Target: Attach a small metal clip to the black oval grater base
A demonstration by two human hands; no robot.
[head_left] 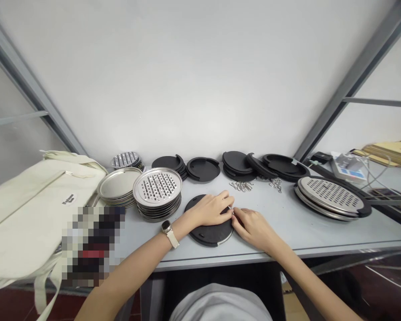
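I count two hands at work over one black disc [207, 234], which lies on the grey table [263, 214] at the centre of my clock. The left hand [214, 209] is laid across it, fingers bent; I cannot tell whether they grip anything. The right hand [252, 227], at 3 o'clock, is pinched nearly closed on one small metal piece [231, 208] at the disc's edge.

At 10 o'clock I get three stacks: grater plates [157, 188] in front, plain metal plates [118, 185] beyond, and more graters [125, 159] at the back. Black parts run behind: a stack [167, 164] at 11, a shallow dish [202, 169] at 12, another stack [238, 164] at 1, then a tilted ring [262, 167] and a wide holder [284, 167] towards 2. Two loose heaps of wire clips [241, 185] lie before them, too tangled to count.

At 9 o'clock sits one cream bag [30, 223]; its label [69, 199] has dark lettering I can't read. One watch [166, 226] circles the left wrist. A rimmed grater [332, 195] tops metal plates at 3, and the front grater stack stands just beside the left forearm.
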